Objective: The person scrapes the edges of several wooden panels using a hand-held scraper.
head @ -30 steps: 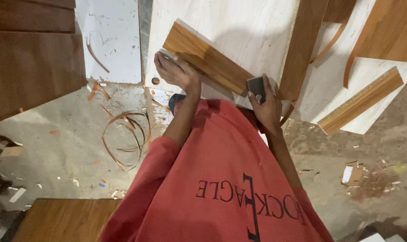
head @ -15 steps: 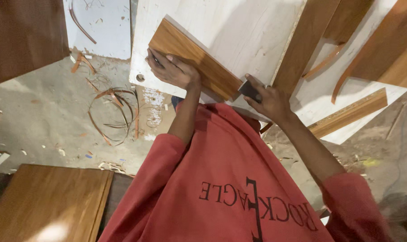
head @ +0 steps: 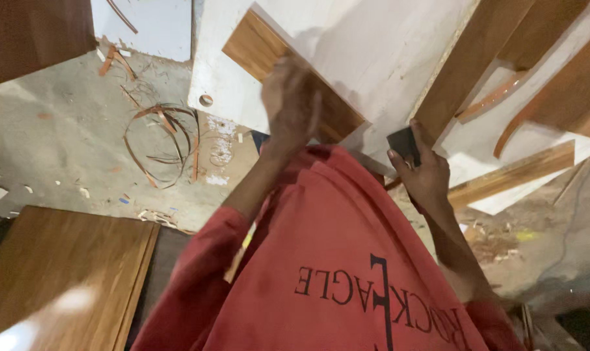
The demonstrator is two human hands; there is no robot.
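A wood-grain laminated strip of board [head: 252, 42] lies slantwise along the edge of a white panel [head: 373, 45]. My left hand [head: 289, 104] rests on the strip's middle, palm down and blurred by motion, fingers pressed onto the surface. My right hand [head: 428, 179] is to the right and lower, just off the strip's near end. It grips a small dark block [head: 404, 143] between thumb and fingers. My red sleeves and shirt fill the lower middle of the view.
Curled brown edge-band offcuts [head: 161, 140] lie on the dusty concrete floor at left. A brown laminated panel [head: 61, 273] sits at bottom left. Several wood-grain strips [head: 512, 172] and curved pieces [head: 555, 97] lie at right, with sawdust below them.
My left hand slid along the strip toward its middle. My right hand, with the dark block, came off the strip's end and dropped lower right. The view shifted closer.
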